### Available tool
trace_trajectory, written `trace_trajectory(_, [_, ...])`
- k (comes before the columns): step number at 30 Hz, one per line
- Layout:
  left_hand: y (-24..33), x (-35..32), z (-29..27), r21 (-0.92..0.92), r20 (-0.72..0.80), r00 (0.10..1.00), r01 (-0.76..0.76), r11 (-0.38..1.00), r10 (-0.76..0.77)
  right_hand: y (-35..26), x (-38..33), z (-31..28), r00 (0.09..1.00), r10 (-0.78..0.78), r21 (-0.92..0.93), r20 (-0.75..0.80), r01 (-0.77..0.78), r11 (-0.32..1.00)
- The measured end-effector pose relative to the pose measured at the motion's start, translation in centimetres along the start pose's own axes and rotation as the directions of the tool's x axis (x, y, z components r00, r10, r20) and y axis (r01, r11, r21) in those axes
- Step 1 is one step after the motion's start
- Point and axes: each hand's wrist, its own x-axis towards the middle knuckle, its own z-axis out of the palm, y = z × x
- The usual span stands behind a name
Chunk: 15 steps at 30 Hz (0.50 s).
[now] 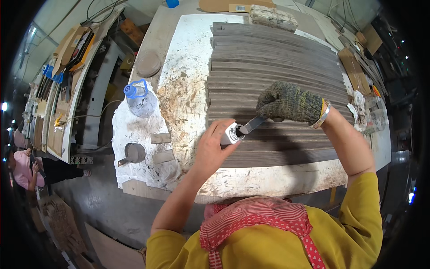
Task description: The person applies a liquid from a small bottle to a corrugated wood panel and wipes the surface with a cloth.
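My bare left hand (pixel 214 145) is wrapped round a small white bottle (pixel 229 135), tilted with its open mouth toward the right. In a dark knit work glove, my right hand (pixel 289 103) grips a flat metal scraper (pixel 254 123). The scraper's tip is at the bottle's mouth; whether it reaches inside is hard to tell. Beneath both hands lies a row of long grey-brown wooden strips (pixel 277 58), side by side across the table.
On a stained white cloth (pixel 123 127) at the left stand a clear jug with a blue cap (pixel 142 102), a round dish (pixel 134 153) and two small blocks (pixel 163 156). Behind them sits a round lid (pixel 148 63). A wrapped block (pixel 273 18) lies at the far edge. A person (pixel 27 168) is far left.
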Motion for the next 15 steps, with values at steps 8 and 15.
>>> trace_trajectory(8, [-1.9,0.0,0.4,-0.228,-0.017,0.997,0.072,0.971,-0.078,-1.3,1.6,-0.5,0.996,0.089,0.047,0.028,-0.091,0.995])
trace_trajectory(15, [-2.6,0.7,0.3,-0.331,0.072,0.980,0.200,0.922,-0.186,-0.8,3.9,-0.8,0.979,0.189,0.024,0.082,-0.192,0.981])
